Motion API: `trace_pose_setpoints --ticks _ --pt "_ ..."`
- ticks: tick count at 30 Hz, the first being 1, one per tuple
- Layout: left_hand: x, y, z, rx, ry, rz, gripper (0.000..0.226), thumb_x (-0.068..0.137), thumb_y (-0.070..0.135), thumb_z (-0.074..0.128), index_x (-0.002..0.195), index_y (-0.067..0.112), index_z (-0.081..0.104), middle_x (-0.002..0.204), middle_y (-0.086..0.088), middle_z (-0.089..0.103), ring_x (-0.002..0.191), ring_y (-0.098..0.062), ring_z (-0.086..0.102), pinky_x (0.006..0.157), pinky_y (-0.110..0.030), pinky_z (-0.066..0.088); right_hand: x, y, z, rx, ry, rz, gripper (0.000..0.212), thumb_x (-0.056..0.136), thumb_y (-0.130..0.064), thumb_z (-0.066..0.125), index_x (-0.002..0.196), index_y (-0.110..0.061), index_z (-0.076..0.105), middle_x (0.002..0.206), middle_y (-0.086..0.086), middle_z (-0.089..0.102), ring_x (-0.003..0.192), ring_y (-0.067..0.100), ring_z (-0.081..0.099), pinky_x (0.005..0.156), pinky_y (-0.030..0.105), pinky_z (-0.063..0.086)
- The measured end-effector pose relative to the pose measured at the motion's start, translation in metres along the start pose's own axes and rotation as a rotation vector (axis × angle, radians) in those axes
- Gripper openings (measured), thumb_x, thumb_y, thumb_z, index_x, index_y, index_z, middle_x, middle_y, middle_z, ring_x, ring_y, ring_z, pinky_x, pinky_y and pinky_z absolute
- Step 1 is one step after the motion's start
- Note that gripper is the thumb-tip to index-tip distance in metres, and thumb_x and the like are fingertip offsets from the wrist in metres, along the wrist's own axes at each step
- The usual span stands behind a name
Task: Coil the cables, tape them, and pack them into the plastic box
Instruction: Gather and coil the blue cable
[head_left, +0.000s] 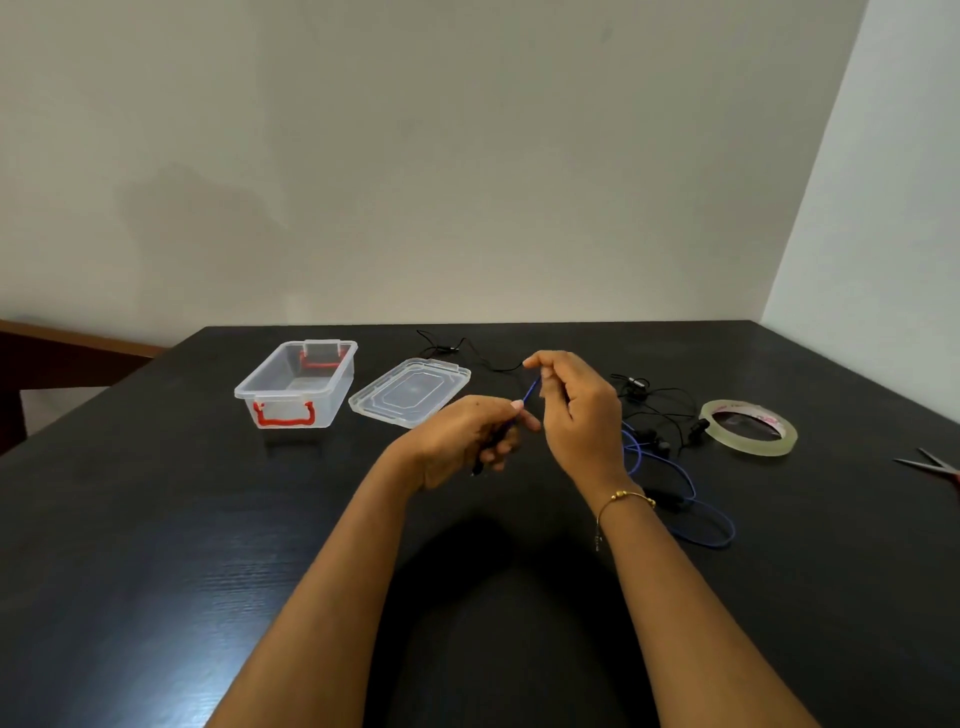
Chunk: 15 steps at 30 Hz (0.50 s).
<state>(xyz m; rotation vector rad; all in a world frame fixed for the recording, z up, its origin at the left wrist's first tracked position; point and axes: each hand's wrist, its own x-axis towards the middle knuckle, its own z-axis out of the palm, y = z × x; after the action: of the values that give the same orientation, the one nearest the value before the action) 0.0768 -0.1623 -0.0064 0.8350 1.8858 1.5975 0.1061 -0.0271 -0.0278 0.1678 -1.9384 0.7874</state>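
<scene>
Hands meet above the centre of a dark table (156, 545), both raised off the surface. Left hand (462, 441), just left of frame centre, is curled closed around one end of a blue cable (531, 391); a dark tip of that cable shows below the palm. Right hand (576, 410), just right of centre, pinches the same cable between thumb and forefinger, remaining fingers loosely bent; a short blue length runs taut between the two hands. Rest of the blue cable trails down behind the right wrist and lies in loose loops on the table at centre right, lower loop reaching toward the right middle of the frame. Gold bracelet (626, 498) on the right wrist. Black cable (467, 353), uncoiled, lies along the far edge of the table at upper centre; another tangle of black cables (660, 410) sits right of the hands, touching the blue loops. Roll of clear tape (748, 427) lies flat just right of that tangle. Scissors (935, 465) are cut off by the right frame edge. Plastic box (296, 384) with red latches stands open at centre left, nothing visible inside. Lid (410, 389) lies flat just right of the box, between box and hands.
</scene>
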Motion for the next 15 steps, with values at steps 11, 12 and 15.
trace_pose_setpoints --ticks 11,12,15 --pt "-0.001 -0.001 -0.01 -0.801 -0.08 0.218 0.027 0.088 0.017 0.037 0.07 0.013 0.057 0.047 0.007 0.041 0.036 -0.002 0.037 0.046 -0.018 0.043 -0.002 0.005 0.003 -0.003 -0.173 0.074 0.018 0.092 -0.015 0.054 0.086 -0.005 0.068 0.065 -0.004 0.054 0.061 0.014 0.052 0.056 0.024 0.041" --pt "0.0 -0.001 -0.01 -0.87 -0.051 0.248 0.032 0.089 0.017 0.036 0.067 0.013 0.059 0.048 0.007 0.043 0.037 -0.002 0.039 0.047 -0.018 0.045 -0.003 0.004 0.004 -0.017 -0.224 0.079 0.019 0.093 -0.016 0.052 0.087 -0.006 0.067 0.065 -0.003 0.054 0.061 0.015 0.052 0.057 0.029 0.042" --pt "0.005 0.001 -0.012 -1.111 0.101 0.332 0.046 0.098 0.015 0.031 0.065 0.012 0.063 0.052 0.005 0.052 0.042 -0.002 0.05 0.055 -0.02 0.054 -0.008 0.003 0.008 -0.082 -0.428 0.131 0.023 0.096 -0.02 0.046 0.093 -0.009 0.065 0.067 0.0 0.06 0.063 0.016 0.056 0.064 0.031 0.045"
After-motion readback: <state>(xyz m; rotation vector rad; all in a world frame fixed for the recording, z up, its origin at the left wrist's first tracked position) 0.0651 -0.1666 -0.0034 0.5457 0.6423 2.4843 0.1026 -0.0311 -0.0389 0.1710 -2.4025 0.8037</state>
